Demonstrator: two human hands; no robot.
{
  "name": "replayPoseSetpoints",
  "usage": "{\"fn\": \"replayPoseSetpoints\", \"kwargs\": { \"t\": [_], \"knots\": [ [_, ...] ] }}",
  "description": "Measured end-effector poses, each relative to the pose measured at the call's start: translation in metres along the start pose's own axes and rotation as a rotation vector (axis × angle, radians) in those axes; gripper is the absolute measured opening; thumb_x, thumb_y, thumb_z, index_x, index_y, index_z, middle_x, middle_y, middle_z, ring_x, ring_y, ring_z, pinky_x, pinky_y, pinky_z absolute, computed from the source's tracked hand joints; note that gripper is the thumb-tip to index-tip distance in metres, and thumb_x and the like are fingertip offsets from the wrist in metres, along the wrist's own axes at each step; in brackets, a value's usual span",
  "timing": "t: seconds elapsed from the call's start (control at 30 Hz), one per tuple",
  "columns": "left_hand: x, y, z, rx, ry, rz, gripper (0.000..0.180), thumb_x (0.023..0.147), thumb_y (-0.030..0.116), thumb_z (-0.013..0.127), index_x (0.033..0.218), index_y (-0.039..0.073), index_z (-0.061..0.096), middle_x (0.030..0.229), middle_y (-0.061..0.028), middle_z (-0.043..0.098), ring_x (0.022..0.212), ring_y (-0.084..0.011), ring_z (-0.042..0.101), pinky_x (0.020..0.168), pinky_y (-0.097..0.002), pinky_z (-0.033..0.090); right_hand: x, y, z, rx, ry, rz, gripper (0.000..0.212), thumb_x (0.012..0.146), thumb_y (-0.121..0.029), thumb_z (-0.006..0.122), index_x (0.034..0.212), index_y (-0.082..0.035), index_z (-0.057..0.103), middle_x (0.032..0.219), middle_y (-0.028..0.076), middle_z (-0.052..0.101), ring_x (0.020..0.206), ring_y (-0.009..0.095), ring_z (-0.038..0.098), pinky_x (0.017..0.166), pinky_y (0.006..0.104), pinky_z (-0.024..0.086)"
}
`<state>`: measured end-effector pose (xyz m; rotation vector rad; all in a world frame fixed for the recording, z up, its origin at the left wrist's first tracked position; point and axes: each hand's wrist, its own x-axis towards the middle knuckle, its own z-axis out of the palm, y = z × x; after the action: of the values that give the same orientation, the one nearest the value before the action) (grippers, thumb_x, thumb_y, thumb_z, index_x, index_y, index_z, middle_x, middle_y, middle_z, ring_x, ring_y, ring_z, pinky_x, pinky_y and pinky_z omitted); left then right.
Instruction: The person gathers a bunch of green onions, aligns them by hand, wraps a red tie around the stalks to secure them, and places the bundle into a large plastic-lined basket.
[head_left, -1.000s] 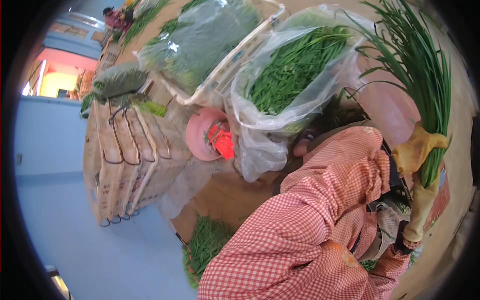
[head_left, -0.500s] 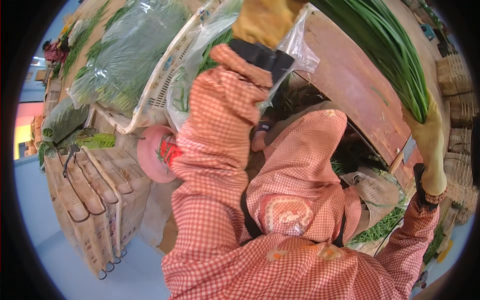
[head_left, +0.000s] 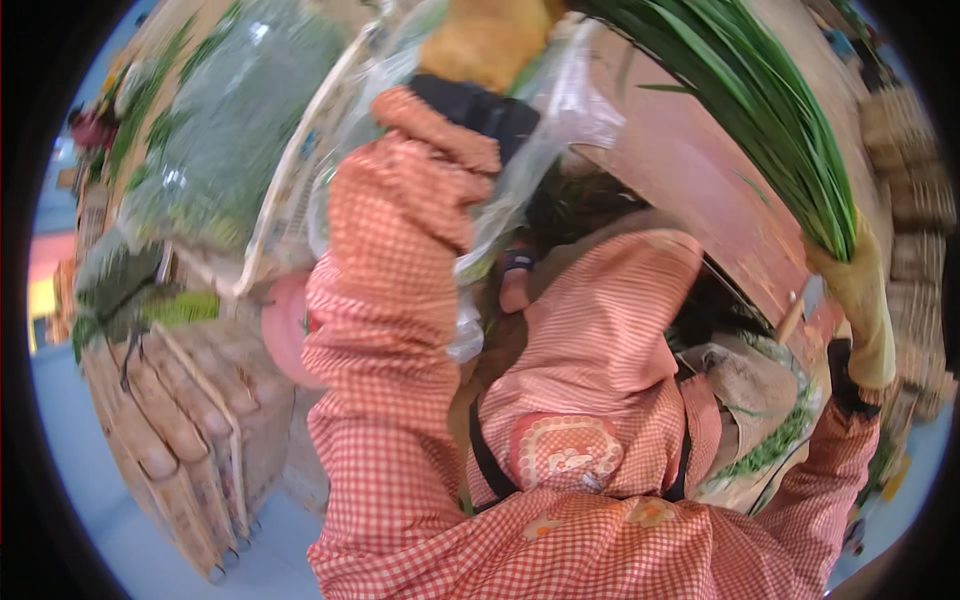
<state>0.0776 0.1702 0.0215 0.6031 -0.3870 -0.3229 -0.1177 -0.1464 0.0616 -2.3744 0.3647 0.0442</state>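
Note:
My right hand (head_left: 862, 315), in a yellowish glove, is closed round the base of a bunch of garlic chives (head_left: 740, 110). The long flat leaves arch up and leftward over a reddish board (head_left: 690, 150). My left hand (head_left: 488, 45), also gloved, is stretched forward to the top edge of the view, near the leaf tips. Its fingers are blurred and cut off, so I cannot see whether they touch the leaves. Beneath my left forearm lies a clear plastic bag (head_left: 575, 95), open over a pale crate.
A pale crate (head_left: 265, 225) holds greens under clear plastic (head_left: 240, 110). Crates stand stacked on the left (head_left: 190, 430) and along the right (head_left: 905, 210). A wooden-handled blade (head_left: 800, 308) lies on the board's near end. Loose cut greens (head_left: 765, 450) lie beside my right leg.
My left hand and forearm have shifted left, over the plastic bag. My right hand keeps its grip on the chives, whose leaves have swung slightly left. The view has moved a little.

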Motion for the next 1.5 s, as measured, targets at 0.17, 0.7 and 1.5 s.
{"fn": "replayPoseSetpoints", "kwargs": {
  "t": [0.17,0.7,1.5],
  "knots": [
    [0.05,-0.019,-0.007,0.138,-0.175,-0.055,0.04,0.102,0.036,0.051,0.109,0.0,0.067,0.108,-0.0122,0.072,0.103,-0.0241,0.066,0.096,-0.0381,0.051,-0.005,0.015,-0.029,-0.155,0.054,-0.155,0.038,0.082,-0.005,0.07,0.119,-0.002,0.061,0.082,0.002,0.064,0.068,0.011,0.058,0.063,0.0278,0.05],
    [-0.003,-0.066,0.034,1.65,0.126,-0.561,0.059,0.098,0.051,0.057,0.114,-0.005,0.066,0.102,-0.0128,0.072,0.095,-0.0203,0.069,0.086,-0.0319,0.052,0.017,0.176,0.033,0.004,-0.288,0.411,0.031,0.081,-0.011,0.067,0.11,-0.003,0.057,0.071,0.007,0.064,0.055,0.015,0.059,0.045,0.0302,0.045],
    [-0.187,-0.432,-0.145,1.976,-0.543,-1.073,0.038,0.098,0.033,0.048,0.124,0.011,0.065,0.125,-0.0189,0.064,0.116,-0.0343,0.061,0.096,-0.0425,0.051,0.026,0.212,0.053,0.197,-0.254,0.286,0.047,0.078,-0.014,0.069,0.121,0.0,0.056,0.087,0.018,0.069,0.08,0.028,0.068,0.074,0.037,0.053]
  ]
}}
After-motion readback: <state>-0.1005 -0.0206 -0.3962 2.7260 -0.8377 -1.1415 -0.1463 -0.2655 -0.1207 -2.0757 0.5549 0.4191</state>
